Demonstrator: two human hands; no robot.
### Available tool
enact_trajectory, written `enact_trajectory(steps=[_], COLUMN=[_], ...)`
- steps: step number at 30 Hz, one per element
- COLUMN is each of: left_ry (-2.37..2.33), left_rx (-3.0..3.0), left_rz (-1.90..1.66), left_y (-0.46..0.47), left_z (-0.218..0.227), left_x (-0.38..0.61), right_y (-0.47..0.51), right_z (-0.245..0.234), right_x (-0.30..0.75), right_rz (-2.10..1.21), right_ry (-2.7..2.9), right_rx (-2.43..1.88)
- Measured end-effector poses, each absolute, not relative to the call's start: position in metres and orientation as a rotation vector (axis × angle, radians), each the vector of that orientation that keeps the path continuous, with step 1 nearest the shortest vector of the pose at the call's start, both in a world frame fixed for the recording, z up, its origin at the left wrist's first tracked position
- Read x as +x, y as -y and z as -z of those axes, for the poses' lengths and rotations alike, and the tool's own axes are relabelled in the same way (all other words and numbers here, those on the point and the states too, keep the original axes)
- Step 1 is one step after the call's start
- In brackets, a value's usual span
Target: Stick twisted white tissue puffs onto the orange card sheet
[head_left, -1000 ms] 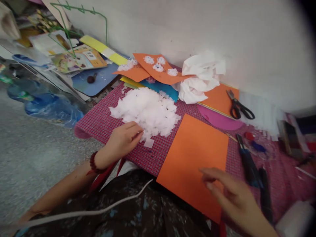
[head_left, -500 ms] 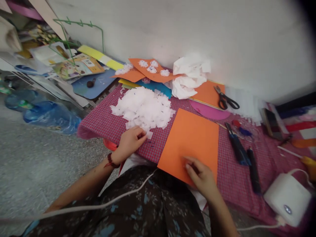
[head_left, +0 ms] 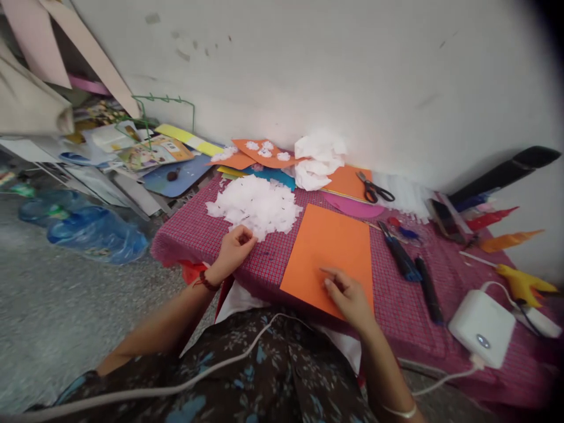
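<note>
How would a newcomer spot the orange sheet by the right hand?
Find the checked tablecloth. Right of its white paper pile, at the near edge, lies the orange sheet, right hand over it. Unlike the orange sheets farther back, it bears no scissors or white clumps.

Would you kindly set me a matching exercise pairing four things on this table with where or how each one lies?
Column one
1. Loose heap of small white paper squares
2. Plain orange rectangular paper sheet
3. Black-handled metal scissors
4. Box-shaped white device

Column two
A. Has a thin white cable at its near edge
B. Below the bare right hand
C. Blades over a farther piece of orange paper
D. Just beyond the bare left hand

Right pairs: 1-D, 2-B, 3-C, 4-A
</note>
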State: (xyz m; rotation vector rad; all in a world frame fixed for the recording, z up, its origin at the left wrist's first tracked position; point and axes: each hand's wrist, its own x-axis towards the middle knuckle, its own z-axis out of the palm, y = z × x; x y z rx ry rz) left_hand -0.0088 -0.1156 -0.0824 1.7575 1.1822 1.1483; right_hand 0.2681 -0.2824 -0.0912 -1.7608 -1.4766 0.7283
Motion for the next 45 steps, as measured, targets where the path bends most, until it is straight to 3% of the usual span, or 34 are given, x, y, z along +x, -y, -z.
enact_trajectory(steps=[10, 14, 19, 28, 32, 37, 41, 45], left_ry=[-1.348, -1.077, -0.751, -0.6, -0.615, -0.619, -0.612, -0.593], left_rx=[1.835, 1.998, 1.96, 1.443, 1.416, 1.38, 1.351, 1.328], left_rz=[-0.999, -0.901, -0.533, 0.057, 0.148, 0.067, 0.064, 0.056], left_y=[0.124, 0.132, 0.136, 0.124, 0.116, 0.111, 0.111, 0.113], left_z=[0.065, 0.045, 0.031, 0.055, 0.054, 0.051, 0.049, 0.051], left_x=[-0.008, 0.029, 0.095, 0.127, 0.128, 0.127, 0.126, 0.126], right_y=[0.284, 0.285, 0.283, 0.286, 0.284, 0.266, 0.247, 0.24], right_z=[0.075, 0.072, 0.067, 0.035, 0.027, 0.029, 0.037, 0.045], right_x=[0.264, 0.261, 0.26, 0.271, 0.307, 0.389, 0.425, 0.427], right_rz=[-0.731, -0.769, -0.83, -0.984, -0.762, -0.114, -0.044, 0.005], right_ry=[1.475, 1.417, 1.356, 1.366, 1.398, 1.269, 1.318, 1.384], right_rx=[-1.698, -1.695, -1.711, -1.673, -1.875, -2.371, -2.702, -2.758])
